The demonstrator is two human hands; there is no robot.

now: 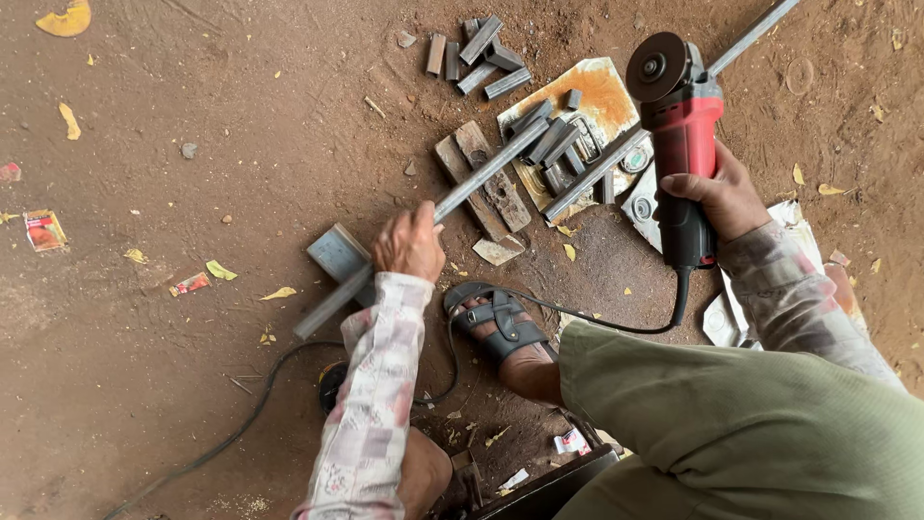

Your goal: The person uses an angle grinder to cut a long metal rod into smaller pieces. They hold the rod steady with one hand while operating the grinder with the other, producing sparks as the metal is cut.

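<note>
On bare dirt ground (pixel 173 366), hands grip a steel bar (pixel 481 173) and angle grinder (pixel 681 135).

A cluster of short grey cut steel tube pieces (pixel 478 55) lies on the brown dirt ground (pixel 192 366), with more short pieces on a rust-stained pale tile (pixel 606 91). Two worn wooden blocks (pixel 481 178) rest side by side. Yellow fallen leaves (pixel 67 19) and a small red wrapper (pixel 191 283) are scattered at the left. A dark strapped sandal (pixel 498 323) shows lower down.
</note>
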